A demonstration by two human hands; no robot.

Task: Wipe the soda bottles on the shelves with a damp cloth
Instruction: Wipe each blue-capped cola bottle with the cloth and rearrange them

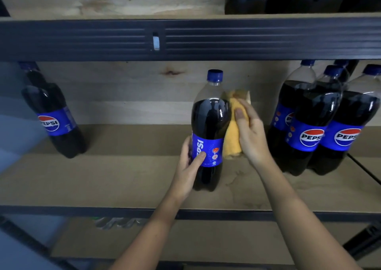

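Bottle (208,129) stands on the shelf (123,179) between both hands. Left hand (188,166) wraps around its label; right hand (250,133) grips the yellow cloth (232,137) against its right side. More bottles (321,121) crowd right of that hand; bare shelf lies left.

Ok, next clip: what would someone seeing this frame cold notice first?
First, the Pepsi bottle standing alone mid-shelf, with the left hand gripping its blue label while the right hand presses a yellow cloth against its right side. Next, the cluster of bottles at the right of the same shelf, and the single bottle far left.
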